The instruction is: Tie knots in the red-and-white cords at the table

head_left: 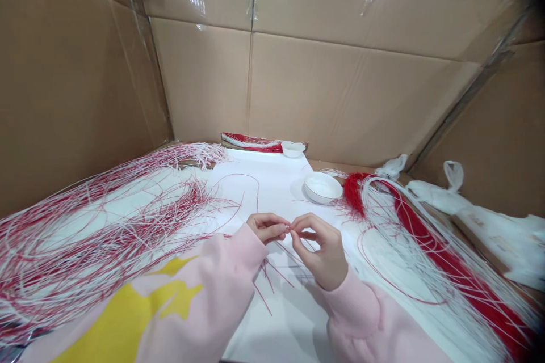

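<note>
Cardboard walls [204,79] stand around a white paper sheet [259,193], with two hands pinching at its near edge.

The curled left hand [266,227] and right hand [319,252] meet fingertip to fingertip on a tiny pale bit [288,228], partly hidden and hard to make out. Pink sleeves [204,295] run off the frame; red-and-white cords [97,238] heap left, a red bundle [430,244] lies right, and a white bowl [322,187] sits farther off.

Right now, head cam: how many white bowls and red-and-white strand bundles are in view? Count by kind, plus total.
White bowls: 2
Red-and-white strand bundles: 3
Total: 5
</note>
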`<state>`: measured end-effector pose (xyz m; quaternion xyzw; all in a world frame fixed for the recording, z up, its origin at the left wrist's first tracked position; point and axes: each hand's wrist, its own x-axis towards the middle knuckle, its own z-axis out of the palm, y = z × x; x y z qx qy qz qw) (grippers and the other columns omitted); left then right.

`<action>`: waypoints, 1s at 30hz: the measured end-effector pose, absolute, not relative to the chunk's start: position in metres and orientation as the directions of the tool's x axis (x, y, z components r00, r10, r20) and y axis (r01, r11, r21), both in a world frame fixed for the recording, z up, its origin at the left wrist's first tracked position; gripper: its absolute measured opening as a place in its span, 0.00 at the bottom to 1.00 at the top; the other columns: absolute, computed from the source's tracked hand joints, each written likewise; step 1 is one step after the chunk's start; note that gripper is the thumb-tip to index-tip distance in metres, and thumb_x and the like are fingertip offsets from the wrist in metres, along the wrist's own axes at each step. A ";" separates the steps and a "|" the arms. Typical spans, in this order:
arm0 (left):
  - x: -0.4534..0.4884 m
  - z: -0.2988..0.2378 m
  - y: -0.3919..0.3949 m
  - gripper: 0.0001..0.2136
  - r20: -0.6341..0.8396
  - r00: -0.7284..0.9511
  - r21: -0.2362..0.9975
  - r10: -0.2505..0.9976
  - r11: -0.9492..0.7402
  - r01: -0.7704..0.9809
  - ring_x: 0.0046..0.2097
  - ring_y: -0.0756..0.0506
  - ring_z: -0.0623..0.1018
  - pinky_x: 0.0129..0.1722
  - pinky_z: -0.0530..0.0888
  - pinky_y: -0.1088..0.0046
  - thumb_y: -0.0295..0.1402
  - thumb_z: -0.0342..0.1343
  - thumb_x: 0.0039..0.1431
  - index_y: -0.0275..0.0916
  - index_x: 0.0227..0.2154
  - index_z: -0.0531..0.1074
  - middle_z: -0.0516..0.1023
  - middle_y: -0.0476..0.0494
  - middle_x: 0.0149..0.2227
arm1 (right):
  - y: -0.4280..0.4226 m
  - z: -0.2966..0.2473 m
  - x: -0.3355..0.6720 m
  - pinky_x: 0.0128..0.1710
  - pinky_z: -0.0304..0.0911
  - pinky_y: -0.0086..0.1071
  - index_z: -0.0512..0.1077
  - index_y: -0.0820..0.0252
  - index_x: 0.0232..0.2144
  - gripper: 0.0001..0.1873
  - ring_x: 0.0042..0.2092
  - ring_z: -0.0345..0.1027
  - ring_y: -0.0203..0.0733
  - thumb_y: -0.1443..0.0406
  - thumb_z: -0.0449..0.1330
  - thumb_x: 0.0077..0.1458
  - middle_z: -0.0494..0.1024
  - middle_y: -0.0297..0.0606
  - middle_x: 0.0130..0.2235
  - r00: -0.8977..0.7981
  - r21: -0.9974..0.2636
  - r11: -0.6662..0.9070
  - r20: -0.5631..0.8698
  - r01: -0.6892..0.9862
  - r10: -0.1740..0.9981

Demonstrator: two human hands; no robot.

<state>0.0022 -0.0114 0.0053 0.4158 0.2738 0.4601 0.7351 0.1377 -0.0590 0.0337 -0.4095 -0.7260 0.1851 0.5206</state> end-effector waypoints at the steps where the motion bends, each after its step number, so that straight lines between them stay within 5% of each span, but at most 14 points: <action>1: 0.002 0.005 -0.011 0.11 -0.015 0.427 0.864 0.904 0.227 -0.450 0.21 0.55 0.70 0.25 0.67 0.79 0.32 0.65 0.29 0.34 0.20 0.74 0.73 0.49 0.18 | -0.059 0.033 0.138 0.25 0.68 0.27 0.64 0.60 0.24 0.03 0.31 0.65 0.35 0.72 0.54 0.46 0.68 0.35 0.28 -0.125 -0.695 0.597 0.604 0.401 0.787; 23: 0.001 0.009 -0.012 0.15 0.019 0.334 0.932 0.942 0.104 -0.347 0.21 0.51 0.72 0.26 0.71 0.74 0.38 0.64 0.30 0.32 0.19 0.69 0.73 0.47 0.17 | -0.056 0.034 0.140 0.27 0.68 0.30 0.68 0.61 0.22 0.05 0.30 0.67 0.36 0.67 0.56 0.47 0.71 0.38 0.28 -0.103 -0.705 0.585 0.600 0.401 0.793; 30: 0.001 0.014 -0.018 0.11 0.138 0.338 0.961 0.931 -0.044 -0.273 0.22 0.51 0.72 0.26 0.70 0.75 0.37 0.61 0.37 0.32 0.19 0.71 0.73 0.47 0.18 | -0.055 0.033 0.141 0.28 0.68 0.30 0.69 0.60 0.29 0.04 0.33 0.67 0.38 0.67 0.56 0.47 0.72 0.38 0.31 -0.124 -0.714 0.556 0.563 0.425 0.817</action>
